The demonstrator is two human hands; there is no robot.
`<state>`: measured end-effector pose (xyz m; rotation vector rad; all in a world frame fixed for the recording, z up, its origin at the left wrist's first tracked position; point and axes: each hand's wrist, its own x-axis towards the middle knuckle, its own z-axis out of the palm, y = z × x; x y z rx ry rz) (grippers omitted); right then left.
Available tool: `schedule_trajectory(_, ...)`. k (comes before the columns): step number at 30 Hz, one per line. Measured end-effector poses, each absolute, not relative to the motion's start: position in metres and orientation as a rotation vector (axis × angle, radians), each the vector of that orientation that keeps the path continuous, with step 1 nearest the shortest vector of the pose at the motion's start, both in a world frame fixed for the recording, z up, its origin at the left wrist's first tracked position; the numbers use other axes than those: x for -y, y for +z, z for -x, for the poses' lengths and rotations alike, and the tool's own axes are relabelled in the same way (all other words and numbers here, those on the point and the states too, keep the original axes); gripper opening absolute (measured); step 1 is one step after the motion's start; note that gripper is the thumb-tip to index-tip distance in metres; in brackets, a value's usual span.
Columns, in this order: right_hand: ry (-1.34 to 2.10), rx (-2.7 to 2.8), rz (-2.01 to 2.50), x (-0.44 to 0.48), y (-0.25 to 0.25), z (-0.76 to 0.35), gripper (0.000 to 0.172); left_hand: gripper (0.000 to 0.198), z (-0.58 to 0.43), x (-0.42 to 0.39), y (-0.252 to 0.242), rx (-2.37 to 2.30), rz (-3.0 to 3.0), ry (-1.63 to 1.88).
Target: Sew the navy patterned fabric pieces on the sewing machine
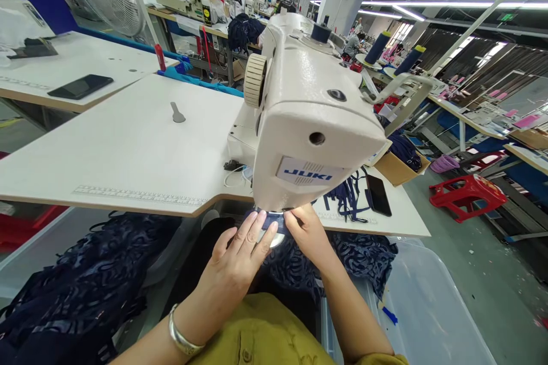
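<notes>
A cream sewing machine [308, 120] stands on the white table [128, 148] and hides the needle area. Under its head lies a dark navy fabric piece [274, 221]. My left hand [237, 256] rests flat on that fabric, fingers stretched out toward the machine, a silver bangle on the wrist. My right hand [306, 231] is just right of it, fingers curled and pinching the fabric's edge at the foot of the machine. More navy patterned cloth [359, 256] hangs below my hands into my lap.
A heap of navy patterned garments [81, 285] fills a bin at the lower left. Navy straps [349, 197] and a black phone [378, 195] lie on the table's right end. A clear plastic bin [428, 308] stands at the right, a red stool [466, 195] beyond it. Another phone [80, 86] lies on the far-left table.
</notes>
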<state>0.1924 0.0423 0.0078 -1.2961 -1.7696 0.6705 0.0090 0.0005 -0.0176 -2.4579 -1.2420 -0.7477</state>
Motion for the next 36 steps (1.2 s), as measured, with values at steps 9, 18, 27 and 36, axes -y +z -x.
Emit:
schedule_trajectory(9, 0.664, 1.767, 1.317, -0.043, 0.005, -0.192, 0.024, 0.046, -0.008, 0.000, -0.017, 1.212, 2.428, -0.701)
schedule_trajectory(18, 0.647, 1.748, 1.322, -0.043, 0.003, -0.185, 0.024, 0.040, -0.012, -0.001, -0.014, 1.289, 2.387, -0.903)
schedule_trajectory(27, 0.712, 1.673, 1.310, -0.044, -0.012, -0.186, 0.018, 0.035, -0.009, -0.005, -0.004, 1.237, 2.358, -0.882)
schedule_trajectory(36, 0.839, 1.522, 1.250, -0.033, -0.058, -0.195, 0.022, 0.036, -0.010, -0.007, -0.003, 1.185, 2.392, -0.849)
